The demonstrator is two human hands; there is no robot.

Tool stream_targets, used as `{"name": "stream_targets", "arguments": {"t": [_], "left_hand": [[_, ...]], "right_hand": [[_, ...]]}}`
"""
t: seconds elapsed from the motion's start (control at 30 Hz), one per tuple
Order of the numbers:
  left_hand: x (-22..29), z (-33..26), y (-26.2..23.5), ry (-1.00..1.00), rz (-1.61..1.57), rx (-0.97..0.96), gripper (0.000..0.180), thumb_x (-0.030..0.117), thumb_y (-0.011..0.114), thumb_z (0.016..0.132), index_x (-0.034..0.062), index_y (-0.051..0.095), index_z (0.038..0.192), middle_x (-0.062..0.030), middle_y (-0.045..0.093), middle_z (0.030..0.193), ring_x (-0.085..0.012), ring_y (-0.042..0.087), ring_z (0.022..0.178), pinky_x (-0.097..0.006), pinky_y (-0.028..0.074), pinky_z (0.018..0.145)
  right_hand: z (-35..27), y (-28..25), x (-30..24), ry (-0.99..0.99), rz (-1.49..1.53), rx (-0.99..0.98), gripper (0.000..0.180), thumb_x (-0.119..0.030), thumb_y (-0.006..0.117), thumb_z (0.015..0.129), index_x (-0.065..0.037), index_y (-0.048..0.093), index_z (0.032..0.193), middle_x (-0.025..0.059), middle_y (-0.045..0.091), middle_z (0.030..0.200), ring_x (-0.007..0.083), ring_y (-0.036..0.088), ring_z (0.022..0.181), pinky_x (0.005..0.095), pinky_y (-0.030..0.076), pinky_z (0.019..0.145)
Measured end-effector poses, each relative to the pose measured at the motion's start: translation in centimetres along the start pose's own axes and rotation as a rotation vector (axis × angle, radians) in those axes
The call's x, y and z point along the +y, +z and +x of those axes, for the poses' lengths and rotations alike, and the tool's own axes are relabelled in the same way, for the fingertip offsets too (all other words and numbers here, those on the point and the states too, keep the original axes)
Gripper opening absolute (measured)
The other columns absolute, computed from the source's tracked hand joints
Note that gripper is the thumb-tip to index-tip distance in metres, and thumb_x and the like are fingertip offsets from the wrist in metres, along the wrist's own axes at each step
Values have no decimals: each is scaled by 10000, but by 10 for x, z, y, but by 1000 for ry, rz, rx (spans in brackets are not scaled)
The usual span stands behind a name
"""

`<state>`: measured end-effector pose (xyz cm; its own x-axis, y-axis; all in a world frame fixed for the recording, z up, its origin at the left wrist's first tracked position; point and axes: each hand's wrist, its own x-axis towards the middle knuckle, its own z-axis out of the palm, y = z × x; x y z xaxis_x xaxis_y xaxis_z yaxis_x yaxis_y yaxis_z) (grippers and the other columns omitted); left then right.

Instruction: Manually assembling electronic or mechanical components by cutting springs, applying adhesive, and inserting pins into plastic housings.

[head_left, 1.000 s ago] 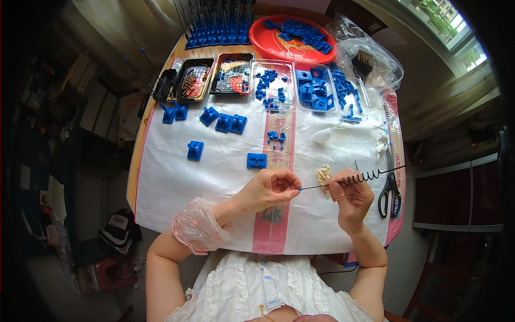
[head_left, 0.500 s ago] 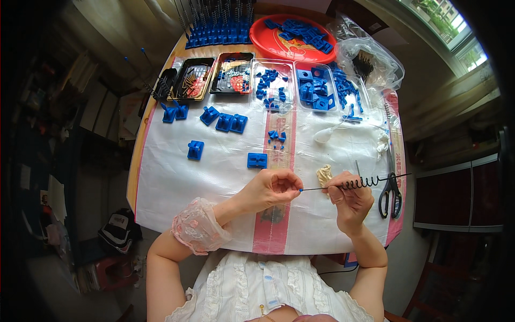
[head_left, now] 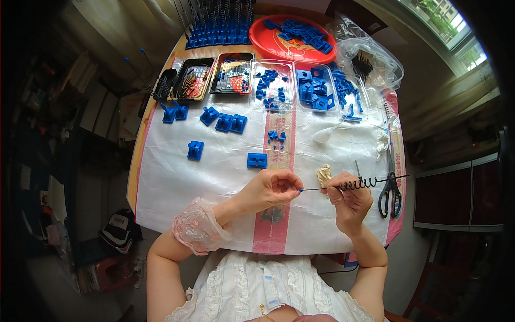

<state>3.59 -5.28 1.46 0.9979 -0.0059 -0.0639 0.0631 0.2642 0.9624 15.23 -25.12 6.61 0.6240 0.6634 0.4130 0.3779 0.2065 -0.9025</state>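
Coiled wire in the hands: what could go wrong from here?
1. The blue tip is small and pinched at the left hand's fingertips; it could slip and get mixed up with the loose blue pieces.
2. The coiled wire's free end juts past the right hand and crosses the scissors in view; it might snag them, though its height is unclear.

Daylight pours in through the window [head_left: 453, 24] beyond the table's [head_left: 133, 177] far right corner, greenery [head_left: 435, 15] outside! A pale curtain [head_left: 126, 27] hangs past the far left corner; dark red cabinet [head_left: 448, 196] off the right edge, red stool [head_left: 129, 280] on grey floor [head_left: 405, 252] near left.
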Motion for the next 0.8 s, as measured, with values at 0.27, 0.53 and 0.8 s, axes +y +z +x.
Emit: {"name": "stream_targets", "arguments": {"t": [0.27,0.53,0.8], "left_hand": [[0,0,0,-10,-15,-3,135,59,703,963,4,686,1085,27,663,935,-28,614,850,-192,521,764],[0,0,-1,-6,-3,2,131,54,700,963,4,687,1083,26,664,933,-32,617,854,-195,521,766],[1,0,0,-17,-18,-4,130,50,696,965,3,685,1086,26,660,932,-29,614,852,-191,519,762]], "right_hand": [[-1,-1,1,-3,-8,-9,135,125,707,873,27,655,951,100,702,831,198,663,765,321,523,722],[-1,0,0,-9,30,22,129,121,704,881,28,651,953,104,704,841,199,663,764,323,522,725],[-1,-2,0,-8,-22,-8,135,124,710,868,29,667,954,102,705,841,198,662,770,319,520,728]]}}
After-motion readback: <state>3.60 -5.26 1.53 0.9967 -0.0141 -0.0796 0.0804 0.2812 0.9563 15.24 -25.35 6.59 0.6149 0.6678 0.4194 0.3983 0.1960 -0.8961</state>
